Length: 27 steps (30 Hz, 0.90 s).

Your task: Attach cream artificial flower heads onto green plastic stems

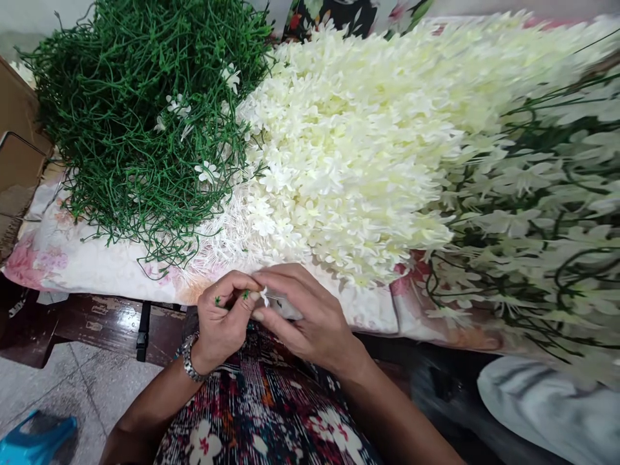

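White flower (pixel 264 296) pinched between right hand (pixel 310 320) and left hand (pixel 223 320), green stem (pixel 245 294) in left fingers; flower pile (pixel 358 155) just above.

head cam | 1 view | looks forward-down, close over hands (pixel 271 310) at table edge (pixel 97 316)

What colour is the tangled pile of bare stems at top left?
Dark green; the stem pile shows clearly in the head view, with a few white flowers caught in it.
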Motion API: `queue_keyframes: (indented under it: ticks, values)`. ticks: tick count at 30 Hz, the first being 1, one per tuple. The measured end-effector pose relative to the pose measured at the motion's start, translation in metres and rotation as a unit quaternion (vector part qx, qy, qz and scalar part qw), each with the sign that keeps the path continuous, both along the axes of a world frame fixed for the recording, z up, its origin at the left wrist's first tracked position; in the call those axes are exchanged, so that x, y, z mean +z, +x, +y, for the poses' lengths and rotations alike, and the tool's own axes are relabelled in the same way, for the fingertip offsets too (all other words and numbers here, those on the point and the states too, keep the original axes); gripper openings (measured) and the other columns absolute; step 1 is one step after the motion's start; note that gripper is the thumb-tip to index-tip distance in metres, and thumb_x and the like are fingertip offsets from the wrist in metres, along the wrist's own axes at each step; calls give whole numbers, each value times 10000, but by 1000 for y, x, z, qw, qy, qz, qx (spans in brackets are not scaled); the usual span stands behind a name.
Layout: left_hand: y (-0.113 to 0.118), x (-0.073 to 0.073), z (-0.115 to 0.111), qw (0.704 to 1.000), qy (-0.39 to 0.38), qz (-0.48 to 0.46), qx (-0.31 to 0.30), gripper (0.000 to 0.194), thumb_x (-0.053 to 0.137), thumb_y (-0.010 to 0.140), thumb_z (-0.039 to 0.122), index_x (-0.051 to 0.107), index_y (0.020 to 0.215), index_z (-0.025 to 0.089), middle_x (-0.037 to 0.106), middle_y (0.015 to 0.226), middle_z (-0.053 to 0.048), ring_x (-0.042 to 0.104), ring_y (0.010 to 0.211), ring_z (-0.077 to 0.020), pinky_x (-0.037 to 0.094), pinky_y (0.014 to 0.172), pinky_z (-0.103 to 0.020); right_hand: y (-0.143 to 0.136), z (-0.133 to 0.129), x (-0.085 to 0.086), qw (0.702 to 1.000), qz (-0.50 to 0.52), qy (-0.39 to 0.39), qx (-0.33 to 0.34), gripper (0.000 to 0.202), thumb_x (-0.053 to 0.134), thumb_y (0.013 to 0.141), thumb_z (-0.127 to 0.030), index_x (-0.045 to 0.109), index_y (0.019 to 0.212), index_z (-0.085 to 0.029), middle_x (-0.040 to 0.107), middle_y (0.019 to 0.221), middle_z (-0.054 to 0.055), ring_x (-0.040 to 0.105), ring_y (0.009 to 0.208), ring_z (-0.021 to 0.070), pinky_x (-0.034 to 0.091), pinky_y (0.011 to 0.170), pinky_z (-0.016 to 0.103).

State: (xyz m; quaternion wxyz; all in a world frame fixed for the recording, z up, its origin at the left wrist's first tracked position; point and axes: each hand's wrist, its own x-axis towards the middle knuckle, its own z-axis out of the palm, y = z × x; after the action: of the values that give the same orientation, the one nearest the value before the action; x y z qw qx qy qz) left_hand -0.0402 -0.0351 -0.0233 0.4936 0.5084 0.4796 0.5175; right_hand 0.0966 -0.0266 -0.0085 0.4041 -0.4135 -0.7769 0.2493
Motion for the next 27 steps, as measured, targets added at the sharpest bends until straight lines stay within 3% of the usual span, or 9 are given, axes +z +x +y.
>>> queue_keyframes:
  ticks: [3, 8, 16, 27]
  values:
    - [1, 1, 0, 1000, -12, 0, -7, 67, 538, 750, 199, 574, 724, 149, 542, 645, -7, 492, 583, -92, 400, 541, -193, 1, 0, -4, 1000, 22, -12, -16, 220, 488, 739, -100, 534, 937, -181, 584, 780, 34, 543, 747, 125, 470, 633, 275]
    - [-3, 3, 1, 998, -33, 26, -38, 121, 488, 787, 212, 598, 806, 166, 551, 669, -10, 476, 546, -80, 377, 495, -190, 5, -1, -6, 998, 21, -28, -50, 152, 496, 726, -74, 530, 839, -169, 557, 711, 15, 521, 675, 104, 438, 591, 240]
    - [-8, 7, 4, 989, 72, 123, -47, 176, 501, 761, 110, 637, 852, 175, 569, 654, -16, 494, 583, -93, 376, 520, -209, 13, 1, 11, 999, 34, -32, -13, 160, 494, 721, -55, 504, 831, -170, 535, 719, 15, 504, 683, 104, 422, 599, 244]
    - [-10, 3, 1, 966, 168, 181, -79, 280, 481, 722, 44, 603, 946, 161, 468, 633, 6, 422, 546, -75, 333, 477, -201, 17, 4, 20, 996, -75, 40, 21, 127, 462, 749, -70, 525, 839, -132, 554, 731, 55, 494, 712, 125, 442, 626, 259]
